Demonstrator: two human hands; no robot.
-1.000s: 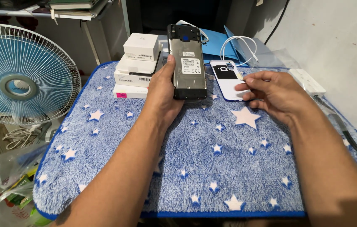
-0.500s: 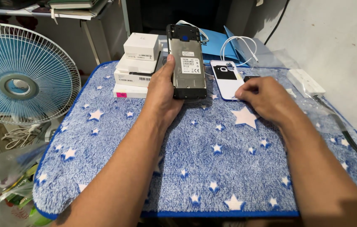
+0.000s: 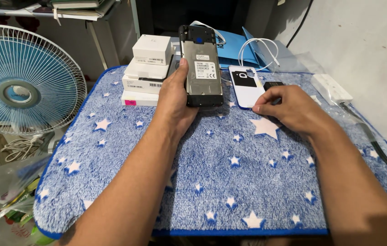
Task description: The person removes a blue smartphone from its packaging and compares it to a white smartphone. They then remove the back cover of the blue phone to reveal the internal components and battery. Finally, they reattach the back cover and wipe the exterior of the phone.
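Blue mat (image 3: 230,182): fleecy, with white stars; both forearms lie across it.
Left hand (image 3: 175,98): clamped on the phone (image 3: 201,68), thumb on the left edge, fingers wrapped behind and hidden.
Phone: held upright above the mat, back facing the camera, rear cover off, metal plate and white label exposed, dark frame around it.
Right hand (image 3: 291,107): palm down on the mat, fingers curled together; fingertips touch the lower right edge of the cover (image 3: 246,86). Whether they pinch it cannot be told.
Cover: white, flat on the mat, just left of the right hand's fingertips and just right of the phone; black patch near its top.
Black block (image 3: 273,85): small, directly beyond the right hand's knuckles, partly hidden by them.
Boxes (image 3: 148,70): white stack, just left of the left hand.
Cable (image 3: 259,48): white, coiled, beyond the cover.
Adapter (image 3: 331,88): white, right of the right hand, near the wall.
Fan (image 3: 20,84): blue blades, white grille, well left of the left hand, off the mat.
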